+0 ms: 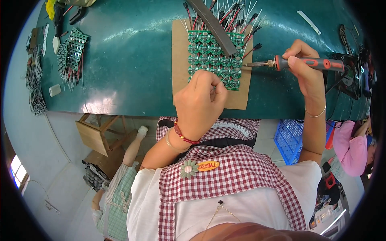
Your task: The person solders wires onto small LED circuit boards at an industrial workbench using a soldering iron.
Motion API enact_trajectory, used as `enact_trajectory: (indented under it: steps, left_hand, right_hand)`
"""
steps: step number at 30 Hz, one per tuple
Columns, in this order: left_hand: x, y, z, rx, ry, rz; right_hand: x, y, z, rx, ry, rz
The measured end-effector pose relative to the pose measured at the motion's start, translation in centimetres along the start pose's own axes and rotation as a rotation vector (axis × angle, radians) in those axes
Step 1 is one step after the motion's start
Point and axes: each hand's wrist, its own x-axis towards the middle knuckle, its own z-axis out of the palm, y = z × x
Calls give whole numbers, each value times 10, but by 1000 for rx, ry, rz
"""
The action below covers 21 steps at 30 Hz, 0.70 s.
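A panel of small green circuit boards (194, 60) lies on a brown cardboard sheet (179, 48) in front of me. Red, black and white wires (231, 19) stick out from its far side. Across the panel rests a dark flat bar (213, 27). My right hand (306, 70) is closed around the handle of a soldering iron (327, 64), whose tip points left at the panel's right edge. At the panel's near edge my left hand (200, 98) is pinched on a thin wire (226, 76) reaching over the boards; its exact kind is unclear.
More circuit boards (71, 54) and wire bundles (35, 82) lie at the left, by a small white block (54, 90). A white strip (309, 22) and a black stand (350, 76) are at right. Below are a wooden stool (93, 135), a blue crate (288, 138) and other people (350, 148).
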Motion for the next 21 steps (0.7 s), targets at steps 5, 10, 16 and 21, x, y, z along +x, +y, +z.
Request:
enact_trajectory:
  steps: [5, 10, 16, 21]
  left_hand:
    - [0, -3, 1, 28, -24, 10]
    - [-1, -4, 0, 62, -34, 18]
    - [0, -9, -5, 50, 2, -33]
    - [-1, -11, -3, 64, -16, -21]
  right_hand:
    - [3, -4, -2, -10, -36, 37]
    - [3, -3, 2, 4, -31, 18]
    - [7, -2, 16, 18, -46, 33]
    - [11, 2, 19, 1, -61, 21]
